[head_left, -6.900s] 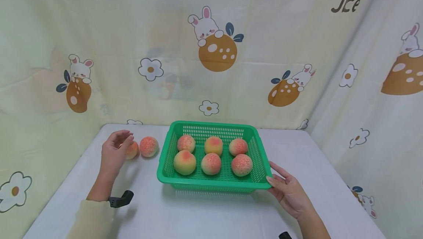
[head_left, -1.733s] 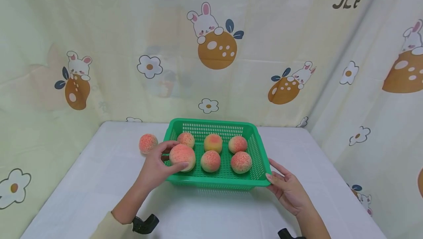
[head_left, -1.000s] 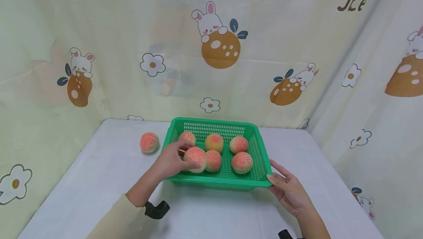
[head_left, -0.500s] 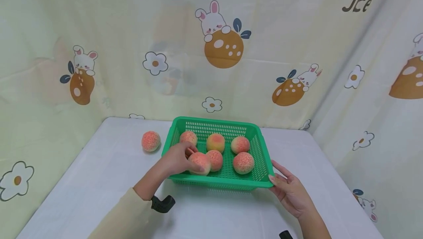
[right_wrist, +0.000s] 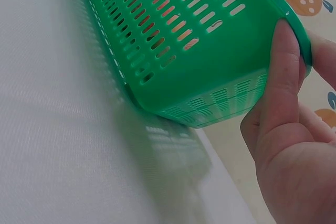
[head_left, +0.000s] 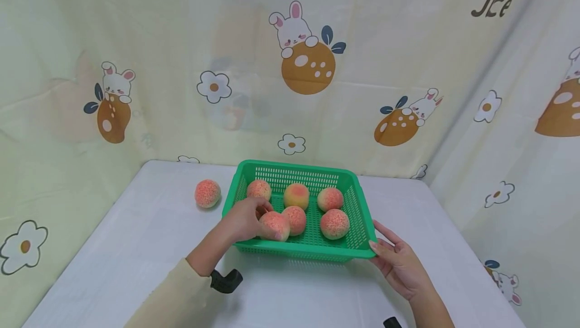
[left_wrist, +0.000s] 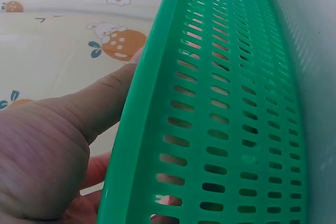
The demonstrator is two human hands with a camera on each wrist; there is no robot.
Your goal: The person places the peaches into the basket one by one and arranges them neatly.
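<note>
Inside the green plastic basket (head_left: 308, 253), at its front left, my left hand (head_left: 244, 219) holds a pink speckled peach (head_left: 275, 225) with the thumb in front. That peach sits low, right beside another peach (head_left: 295, 220). My left hand hides the basket's front left corner from the head view. In the left wrist view the basket wall (left_wrist: 142, 124) covers the peach and most of the fingers. My right hand (head_left: 399, 262) pinches the rim at the front right corner, and the right wrist view shows its thumb and fingers on either side of the rim (right_wrist: 296, 30).
Along the basket's back lie a speckled peach (head_left: 259, 190), a yellowish peach (head_left: 296, 196) and a pink peach (head_left: 330, 199). Another peach (head_left: 335, 224) is at the front right. One loose peach (head_left: 207, 193) rests on the white table (head_left: 149, 227), left of the basket.
My left hand has gone from the loose peaches at the left into the basket, carrying one peach and lowering it. One loose peach stays on the table. My right hand keeps its place at the rim.
</note>
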